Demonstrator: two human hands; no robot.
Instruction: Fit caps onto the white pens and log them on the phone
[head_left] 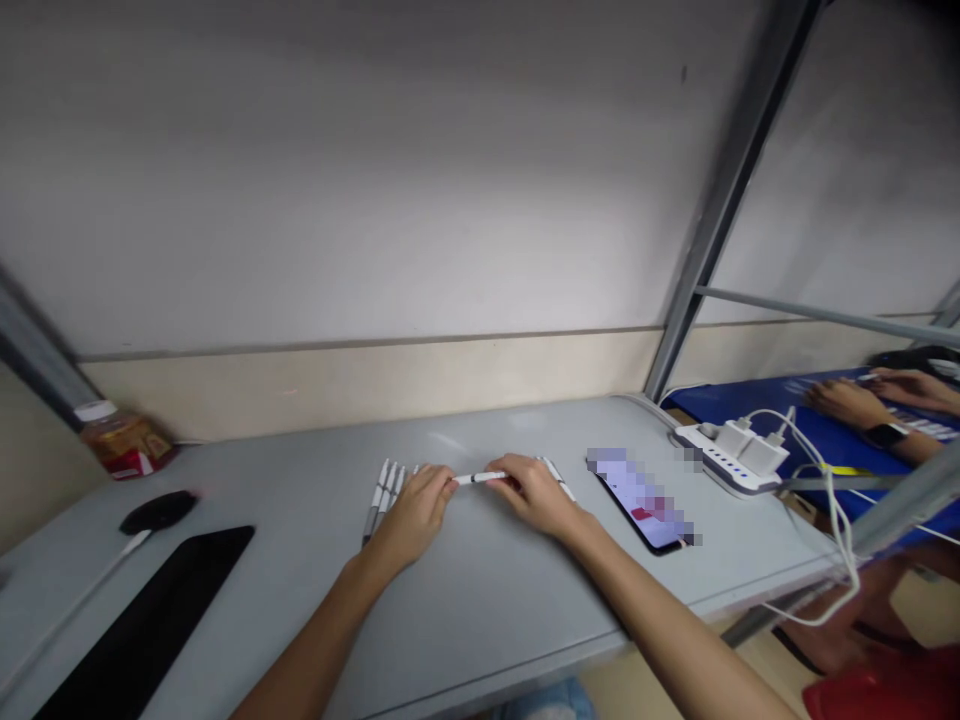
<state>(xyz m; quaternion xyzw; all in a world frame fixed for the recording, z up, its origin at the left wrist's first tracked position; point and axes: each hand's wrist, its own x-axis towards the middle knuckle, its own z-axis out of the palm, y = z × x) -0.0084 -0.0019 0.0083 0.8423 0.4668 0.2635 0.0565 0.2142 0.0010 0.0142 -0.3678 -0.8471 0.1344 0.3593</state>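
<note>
The left hand (420,503) and right hand (529,490) each pinch one end of a white pen (474,479) with a dark band, fingers drawn in close; gripping it at both ends probably keeps it steady and stops it turning. A row of pens (384,487) lies side by side just left of the left hand and partly behind it, all pointing much the same way, perhaps to keep them orderly and within easy reach. More white pen (556,476) shows beside the right hand, which hides how many lie there. The smartphone (637,502) rests farther right, likely set aside to leave working room. The held pen spans the gap between the hands, nearly level, over the middle of the counter (480,610); whether it touches the surface, I cannot tell.
</note>
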